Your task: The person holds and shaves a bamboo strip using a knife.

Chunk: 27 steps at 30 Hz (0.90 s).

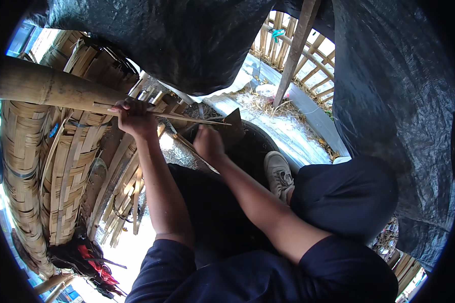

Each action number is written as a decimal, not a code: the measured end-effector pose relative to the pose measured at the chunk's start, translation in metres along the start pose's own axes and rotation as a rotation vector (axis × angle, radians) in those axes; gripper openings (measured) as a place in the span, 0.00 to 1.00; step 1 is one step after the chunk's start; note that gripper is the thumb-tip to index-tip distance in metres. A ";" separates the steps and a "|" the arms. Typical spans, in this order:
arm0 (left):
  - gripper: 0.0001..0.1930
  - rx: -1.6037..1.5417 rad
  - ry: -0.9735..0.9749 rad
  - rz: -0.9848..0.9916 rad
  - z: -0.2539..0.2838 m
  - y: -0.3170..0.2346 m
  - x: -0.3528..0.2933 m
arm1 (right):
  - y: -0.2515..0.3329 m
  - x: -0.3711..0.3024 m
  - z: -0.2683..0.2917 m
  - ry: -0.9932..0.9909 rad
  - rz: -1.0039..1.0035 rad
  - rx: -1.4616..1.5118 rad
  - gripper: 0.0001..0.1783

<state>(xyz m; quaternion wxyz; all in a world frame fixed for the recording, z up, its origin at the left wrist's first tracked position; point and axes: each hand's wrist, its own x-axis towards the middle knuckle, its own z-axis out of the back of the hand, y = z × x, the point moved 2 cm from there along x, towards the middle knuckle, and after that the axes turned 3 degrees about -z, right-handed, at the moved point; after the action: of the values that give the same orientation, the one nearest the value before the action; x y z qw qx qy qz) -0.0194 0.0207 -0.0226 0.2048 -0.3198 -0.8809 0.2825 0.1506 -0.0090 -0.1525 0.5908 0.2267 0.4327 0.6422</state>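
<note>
My left hand [135, 118] is closed around a thin bamboo strip [174, 116], beside the end part of a thick bamboo pole [60, 92]. The strip slants to the right, and its far tip crosses a broad dark blade [231, 132]. Just below that tip, my right hand [209, 144] is a closed fist against the blade, which looks like that of a broad-bladed knife. Its handle is hidden in the fist. A round dark tub or basin [260, 144] lies under the blade, between my legs.
Woven bamboo rolls [23, 151] and split bamboo strips [129, 194] stand at the left. Black plastic sheeting [399, 101] hangs at the right and overhead. A wooden post [297, 55] and a bamboo fence [316, 60] rise ahead. My shoe [278, 171] is beside the tub.
</note>
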 end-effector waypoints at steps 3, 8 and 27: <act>0.24 0.079 -0.077 0.000 0.011 0.000 0.006 | 0.023 0.008 0.000 0.011 0.068 0.090 0.19; 0.24 0.057 -0.082 0.011 0.007 0.001 0.001 | -0.054 0.020 0.026 -0.069 -0.080 -0.018 0.19; 0.23 -0.017 0.003 0.044 -0.003 0.016 -0.003 | 0.033 0.015 0.042 0.171 0.015 -0.106 0.16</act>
<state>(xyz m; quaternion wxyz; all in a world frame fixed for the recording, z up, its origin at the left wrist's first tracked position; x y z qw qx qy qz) -0.0084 0.0305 -0.0310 0.1973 -0.3412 -0.8757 0.2789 0.1626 0.0197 -0.1073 0.5582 0.1427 0.4451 0.6855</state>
